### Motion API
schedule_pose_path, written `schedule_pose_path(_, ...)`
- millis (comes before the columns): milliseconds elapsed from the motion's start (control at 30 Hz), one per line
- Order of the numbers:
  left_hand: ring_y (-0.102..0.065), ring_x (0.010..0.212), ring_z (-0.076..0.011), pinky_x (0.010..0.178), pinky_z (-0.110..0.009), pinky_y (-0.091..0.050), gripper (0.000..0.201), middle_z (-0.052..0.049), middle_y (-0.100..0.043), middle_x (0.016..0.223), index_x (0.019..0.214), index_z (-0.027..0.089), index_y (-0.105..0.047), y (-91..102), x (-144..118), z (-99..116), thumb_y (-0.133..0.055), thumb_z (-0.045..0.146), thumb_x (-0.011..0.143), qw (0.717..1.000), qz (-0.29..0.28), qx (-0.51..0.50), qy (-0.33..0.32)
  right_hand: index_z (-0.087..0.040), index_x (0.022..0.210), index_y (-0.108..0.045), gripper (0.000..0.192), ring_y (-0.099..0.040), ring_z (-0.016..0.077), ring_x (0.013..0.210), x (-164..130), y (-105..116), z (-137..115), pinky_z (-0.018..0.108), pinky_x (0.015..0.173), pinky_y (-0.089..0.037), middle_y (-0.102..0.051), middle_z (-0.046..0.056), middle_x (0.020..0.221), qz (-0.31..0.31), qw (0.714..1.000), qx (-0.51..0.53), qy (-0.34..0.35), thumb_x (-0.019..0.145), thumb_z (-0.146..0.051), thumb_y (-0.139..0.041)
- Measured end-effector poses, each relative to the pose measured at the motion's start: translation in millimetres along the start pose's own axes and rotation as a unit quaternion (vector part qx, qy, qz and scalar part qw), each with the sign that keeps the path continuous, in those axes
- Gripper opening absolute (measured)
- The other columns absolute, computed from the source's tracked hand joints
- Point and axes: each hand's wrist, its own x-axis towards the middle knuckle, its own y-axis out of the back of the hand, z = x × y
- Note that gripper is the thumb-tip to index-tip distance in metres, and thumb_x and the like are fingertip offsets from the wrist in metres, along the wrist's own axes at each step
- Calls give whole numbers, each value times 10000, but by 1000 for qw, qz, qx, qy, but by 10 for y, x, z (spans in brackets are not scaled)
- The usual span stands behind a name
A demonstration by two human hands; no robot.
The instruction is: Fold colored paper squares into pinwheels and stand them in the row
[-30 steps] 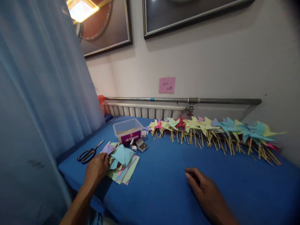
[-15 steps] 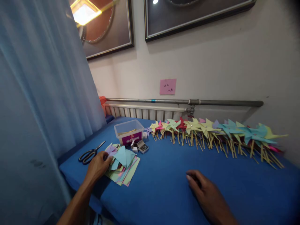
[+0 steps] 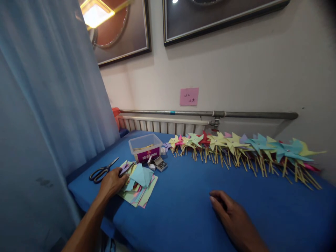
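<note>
My left hand (image 3: 112,182) rests on the left edge of a loose pile of coloured paper squares (image 3: 139,183), its fingers pinching a purple sheet (image 3: 124,168) at the top of the pile. Black-handled scissors (image 3: 101,171) lie just left of that hand. My right hand (image 3: 231,217) lies flat on the blue table cover (image 3: 183,210), fingers slightly curled, holding nothing. A long row of finished paper pinwheels (image 3: 244,148) on wooden sticks lines the far side of the table.
A clear plastic box (image 3: 145,147) with sticks and a purple label stands behind the paper pile, with a small open box of pins (image 3: 160,163) beside it. A pale curtain (image 3: 47,91) hangs at the left. A radiator and pipe (image 3: 210,114) run along the wall.
My left hand has shifted slightly on the pile and the purple sheet sits lower under its fingers. My right hand has barely moved.
</note>
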Motion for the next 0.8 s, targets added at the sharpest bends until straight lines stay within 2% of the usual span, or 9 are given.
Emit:
schedule_pose_path(233,-687,994,-274,796,-312,-453,425,-121,-760,1052,1175,166,-684,56,76,-41,-489,392,874,1000,-9,-4,-10,-233,929,-673,358,-708,255,810,12,-10,13,353,736,-557,-755,70,886,-10,1000,-4,-11,867,-536,-492)
schedule_pose_path(400,-698,956,-297,780,-339,-458,408,-172,-754,1009,1225,140,-639,24,47,40,-463,292,890,994,24,102,-25,-242,910,-672,329,-713,249,793,8,4,-10,340,717,-559,-759,59,870,-14,1000,1,-3,869,-516,-495)
schedule_pose_path(500,-709,898,-306,731,-347,-460,357,-182,-748,971,1184,138,-639,42,15,109,-435,247,912,984,26,173,-39,-248,909,-670,329,-711,247,779,10,2,5,336,701,-556,-756,48,848,-13,1000,-1,-3,870,-522,-491)
schedule_pose_path(567,-710,850,-315,690,-353,-457,334,-181,-742,938,1129,138,-646,79,-33,159,-392,258,947,978,35,201,-40,-245,907,-668,333,-710,250,787,14,-1,13,340,711,-555,-756,55,858,-13,1000,-4,-3,870,-523,-489)
schedule_pose_path(667,-693,839,-314,672,-358,-452,326,-175,-721,973,1101,143,-639,114,-171,247,-376,283,970,971,80,219,-55,-241,908,-663,342,-706,252,789,16,-4,14,346,720,-552,-753,62,863,-17,1000,-5,-4,872,-527,-480)
schedule_pose_path(733,-673,886,-294,705,-354,-450,303,-162,-701,1026,1090,159,-642,87,-291,315,-377,225,960,965,101,225,-89,-240,907,-658,340,-703,251,786,14,-5,10,345,718,-548,-750,62,858,-22,1000,-5,-4,877,-525,-474)
schedule_pose_path(800,-644,959,-283,776,-362,-447,258,-148,-686,1060,1054,172,-656,24,-401,382,-437,181,919,961,85,225,-138,-240,905,-654,339,-700,252,787,10,-7,11,344,714,-543,-748,62,857,-26,1000,-7,-2,878,-526,-473)
